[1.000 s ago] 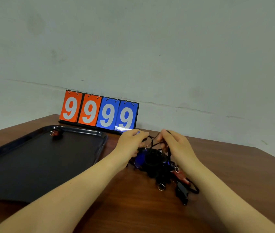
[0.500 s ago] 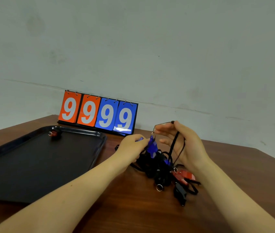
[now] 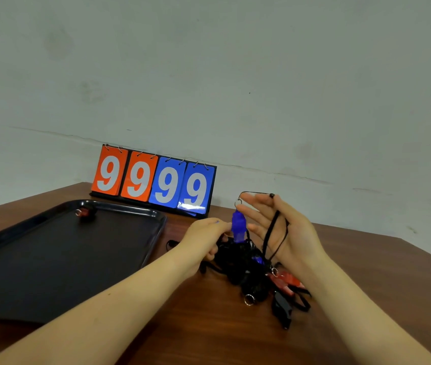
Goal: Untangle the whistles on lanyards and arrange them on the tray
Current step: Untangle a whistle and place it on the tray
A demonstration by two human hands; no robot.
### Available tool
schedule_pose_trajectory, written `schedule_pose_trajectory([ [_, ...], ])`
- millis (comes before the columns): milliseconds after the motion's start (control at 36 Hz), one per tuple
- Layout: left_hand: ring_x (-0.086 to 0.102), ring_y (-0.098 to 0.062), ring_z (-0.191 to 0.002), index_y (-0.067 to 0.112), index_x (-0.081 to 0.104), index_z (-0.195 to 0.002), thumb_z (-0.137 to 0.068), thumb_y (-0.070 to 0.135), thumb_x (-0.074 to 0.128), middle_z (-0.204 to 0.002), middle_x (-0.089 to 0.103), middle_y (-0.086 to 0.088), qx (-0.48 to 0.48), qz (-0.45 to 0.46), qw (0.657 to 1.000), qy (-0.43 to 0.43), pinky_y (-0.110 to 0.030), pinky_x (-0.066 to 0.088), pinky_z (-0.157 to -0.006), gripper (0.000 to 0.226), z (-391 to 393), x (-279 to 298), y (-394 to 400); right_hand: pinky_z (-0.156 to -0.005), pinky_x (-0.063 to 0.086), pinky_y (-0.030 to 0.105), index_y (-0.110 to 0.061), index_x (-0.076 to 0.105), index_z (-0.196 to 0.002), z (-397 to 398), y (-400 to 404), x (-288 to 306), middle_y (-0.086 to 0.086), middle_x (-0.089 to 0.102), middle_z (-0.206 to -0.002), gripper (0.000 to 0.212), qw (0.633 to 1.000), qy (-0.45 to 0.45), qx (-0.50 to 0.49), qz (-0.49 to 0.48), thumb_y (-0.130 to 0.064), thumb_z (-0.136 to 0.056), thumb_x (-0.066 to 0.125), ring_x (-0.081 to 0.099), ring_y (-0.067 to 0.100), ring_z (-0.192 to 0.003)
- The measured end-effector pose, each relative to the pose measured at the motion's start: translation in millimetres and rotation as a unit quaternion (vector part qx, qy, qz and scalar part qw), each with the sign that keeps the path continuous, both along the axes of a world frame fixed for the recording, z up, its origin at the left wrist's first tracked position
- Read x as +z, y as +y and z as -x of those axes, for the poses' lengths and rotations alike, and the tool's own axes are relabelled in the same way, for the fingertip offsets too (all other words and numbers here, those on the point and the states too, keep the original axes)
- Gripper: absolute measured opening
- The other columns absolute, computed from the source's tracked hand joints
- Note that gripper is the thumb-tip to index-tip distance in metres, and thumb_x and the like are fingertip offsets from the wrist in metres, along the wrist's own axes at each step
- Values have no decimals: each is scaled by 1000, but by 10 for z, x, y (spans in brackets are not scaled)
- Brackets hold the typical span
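Observation:
A tangle of black lanyards (image 3: pixel 243 267) lies on the wooden table, with a red whistle (image 3: pixel 286 281) and a black whistle (image 3: pixel 282 310) at its right edge. A blue whistle (image 3: pixel 238 226) stands lifted above the pile, hanging by its ring from a black cord. That cord runs over the straight fingers of my right hand (image 3: pixel 285 233) and down across its palm. My left hand (image 3: pixel 205 239) is curled at the pile's left side, its fingertips pinching the blue whistle. On the black tray (image 3: pixel 153 219) to the left, a red whistle (image 3: pixel 84 212) lies in the far corner.
A flip scoreboard (image 3: pixel 153 180) showing 9999 stands against the wall behind the tray and pile. The table's right edge (image 3: pixel 430 254) runs diagonally close to my right arm. A loose metal ring (image 3: pixel 249 299) lies at the front of the tangle.
My right hand has risen from the pile with a cord over its fingers, pulling the blue whistle up out of the tangle. My left hand stayed at the pile's left side.

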State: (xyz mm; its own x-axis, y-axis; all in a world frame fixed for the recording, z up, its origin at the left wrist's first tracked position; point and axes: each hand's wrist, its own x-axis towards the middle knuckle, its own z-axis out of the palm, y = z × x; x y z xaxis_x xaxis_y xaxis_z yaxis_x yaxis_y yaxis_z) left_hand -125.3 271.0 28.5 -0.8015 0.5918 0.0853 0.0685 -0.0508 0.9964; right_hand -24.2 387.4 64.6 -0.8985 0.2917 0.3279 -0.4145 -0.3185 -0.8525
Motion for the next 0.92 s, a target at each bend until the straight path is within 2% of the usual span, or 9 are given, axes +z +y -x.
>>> schedule_pose_trajectory([
  [111,32,-10,-47,12,59,-82,-93,19,53,-75,51,-5,12,19,1000,6,-20,24,-43,14,4,-39,8,-52,52,22,-6,63,-91,-58,27,69,11,73,-102,36,999,28,-23,40,-27,-100,35,72,20,-80],
  [250,32,-10,-46,8,62,-87,-94,25,57,-72,49,-5,77,-22,996,42,-17,26,-39,19,73,-13,-10,-38,34,19,-8,59,-76,-37,307,93,7,67,-69,33,963,-7,-259,-72,-21,-99,39,52,13,-46],
  [389,27,-8,-39,6,61,-86,-93,19,56,-68,48,-2,65,-107,991,50,-18,22,-37,16,29,163,-92,-59,46,28,-11,63,-74,10,448,-88,4,69,-69,35,829,-138,-335,-425,-23,-98,41,54,12,-53],
  [472,25,-9,-39,8,60,-81,-92,18,55,-67,49,-2,51,-124,989,56,-20,20,-39,16,-15,242,-131,-72,52,34,-18,63,-75,45,456,-215,-2,67,-72,37,684,-184,-304,-637,-37,-98,41,57,7,-61],
  [500,25,-9,-38,9,60,-80,-93,18,55,-66,49,-1,51,-126,989,58,-21,20,-39,17,-19,252,-140,-73,52,34,-22,62,-80,62,454,-236,-6,66,-77,33,663,-186,-309,-656,-42,-97,41,57,5,-69],
  [583,24,-9,-38,10,61,-78,-93,19,55,-66,49,-2,47,-123,990,58,-21,19,-39,18,-16,253,-158,-83,42,24,-30,57,-107,91,394,-264,-17,57,-106,31,692,-147,-334,-623,-53,-94,41,51,0,-99],
  [667,25,-9,-38,11,61,-78,-94,20,55,-65,49,-2,25,-112,991,68,-21,19,-39,19,-22,233,-145,-86,40,17,-32,56,-116,94,243,-230,-22,57,-111,30,794,-99,-278,-531,-49,-95,41,51,-9,-103],
  [778,29,-12,-46,10,59,-83,-94,21,54,-71,46,-8,-10,-67,993,96,-24,21,-45,17,-60,189,-77,-75,48,28,-12,58,-78,99,72,-217,2,67,-71,39,867,-84,-200,-449,-36,-101,37,61,9,-70],
  [917,50,-12,-60,13,62,-83,-99,25,45,-72,56,-7,111,-23,986,122,-19,41,-53,26,-5,194,-81,-56,43,28,-14,40,-64,92,224,-116,-5,41,-48,42,918,-81,-295,-253,-35,-102,37,48,15,-50],
])
